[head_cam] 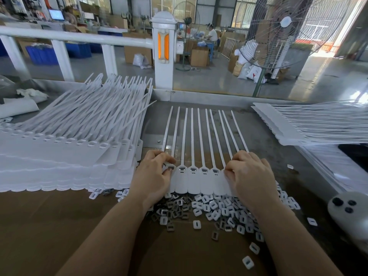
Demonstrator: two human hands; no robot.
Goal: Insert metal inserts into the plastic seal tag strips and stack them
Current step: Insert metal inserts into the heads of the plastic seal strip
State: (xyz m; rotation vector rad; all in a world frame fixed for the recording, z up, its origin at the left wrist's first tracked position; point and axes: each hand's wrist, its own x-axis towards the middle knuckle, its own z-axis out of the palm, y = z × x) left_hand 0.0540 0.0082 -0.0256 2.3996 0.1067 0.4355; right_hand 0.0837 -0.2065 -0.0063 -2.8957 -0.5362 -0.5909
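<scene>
Strip of seal tags (pixel 201 182) flat on the table, tails pointing away, pockets in a row running left to right between the hands. Left hand (pixel 154 176) pinching the left end pocket; right hand (pixel 250 174) pressing fingers down on the right end. Pile of metal inserts (pixel 199 210) just below, nearest both wrists.

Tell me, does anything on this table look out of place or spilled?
Mostly tidy. The inserts lie in a loose pile, and a few strays have scattered away from it toward the near edge. In the left stack, some tails cross askew. The strip under both hands looks straight.
</scene>
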